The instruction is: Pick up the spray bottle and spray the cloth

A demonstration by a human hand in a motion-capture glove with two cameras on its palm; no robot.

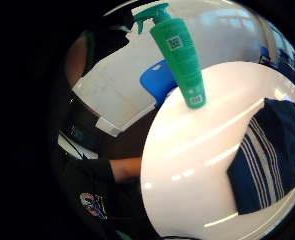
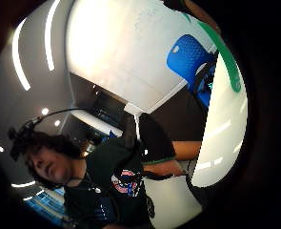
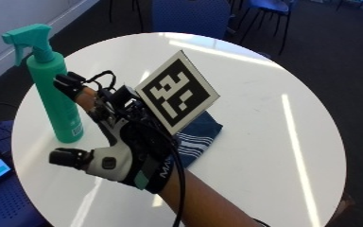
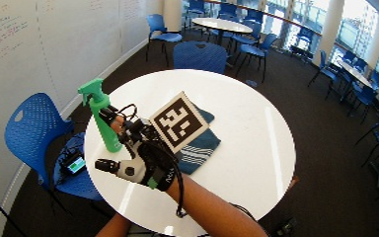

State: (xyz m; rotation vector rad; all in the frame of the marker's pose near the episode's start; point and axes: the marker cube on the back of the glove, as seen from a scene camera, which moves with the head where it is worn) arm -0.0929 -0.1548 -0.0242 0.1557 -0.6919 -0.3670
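A green spray bottle [image 3: 52, 92] stands upright near the left edge of the round white table [image 3: 263, 118]. My gloved right hand [image 3: 115, 142] hovers just right of it, fingers spread and straight, the thumb [image 3: 68, 157] stretched toward the table's near edge; it holds nothing. A dark blue cloth with white stripes [image 3: 197, 135] lies folded on the table, partly hidden behind my hand. In the little finger side palm view the spray bottle [image 1: 179, 52] stands at the table rim and the cloth [image 1: 269, 152] lies apart from it. The wide outside view shows the bottle [image 4: 100, 116] and hand [image 4: 140, 158] likewise.
Blue chairs [image 4: 42, 136] stand around the table, one close on the left with a small screen device [image 4: 73, 165] on its seat. A whiteboard wall [image 4: 38, 44] runs along the left. More tables and chairs [image 4: 222, 24] fill the far room.
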